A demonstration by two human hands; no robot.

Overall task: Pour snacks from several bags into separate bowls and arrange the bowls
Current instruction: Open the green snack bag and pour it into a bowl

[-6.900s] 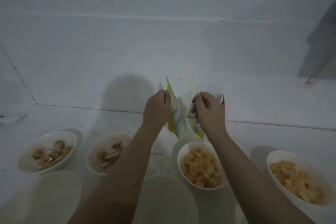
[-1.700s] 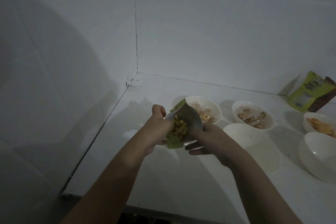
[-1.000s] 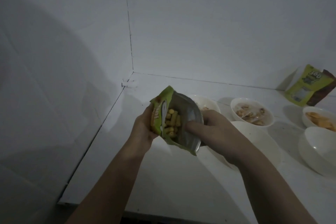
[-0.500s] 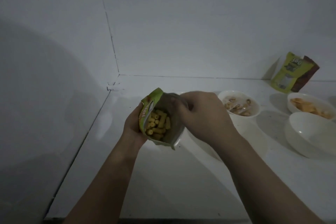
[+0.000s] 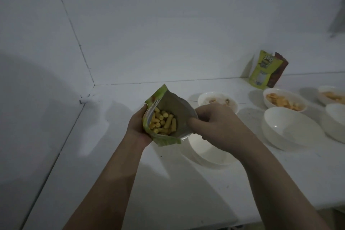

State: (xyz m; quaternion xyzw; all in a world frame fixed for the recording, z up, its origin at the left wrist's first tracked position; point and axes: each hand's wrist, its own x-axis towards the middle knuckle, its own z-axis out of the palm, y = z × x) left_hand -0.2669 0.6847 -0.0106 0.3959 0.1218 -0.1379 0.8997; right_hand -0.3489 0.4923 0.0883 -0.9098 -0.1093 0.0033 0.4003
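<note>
A green snack bag (image 5: 164,140) is held open between both hands, above the white counter. Yellow tube-shaped snacks (image 5: 162,123) show inside its silver lining. My left hand (image 5: 137,127) grips the bag's left side and bottom. My right hand (image 5: 214,123) pinches the right edge of the mouth. An empty white bowl (image 5: 205,152) sits just below and right of the bag, partly hidden by my right hand. Another empty bowl (image 5: 291,130) stands further right.
A bowl with pale snacks (image 5: 217,99) sits behind my right hand. Two bowls of orange snacks (image 5: 283,99) (image 5: 332,95) and one more white bowl (image 5: 336,123) lie at the right. Two snack bags (image 5: 265,70) lean on the back wall. The wall corner (image 5: 87,91) closes the left.
The bag was opened and spread wide by both hands. The view has swung right, showing more bowls. My right hand moved from over the mouth to its right edge.
</note>
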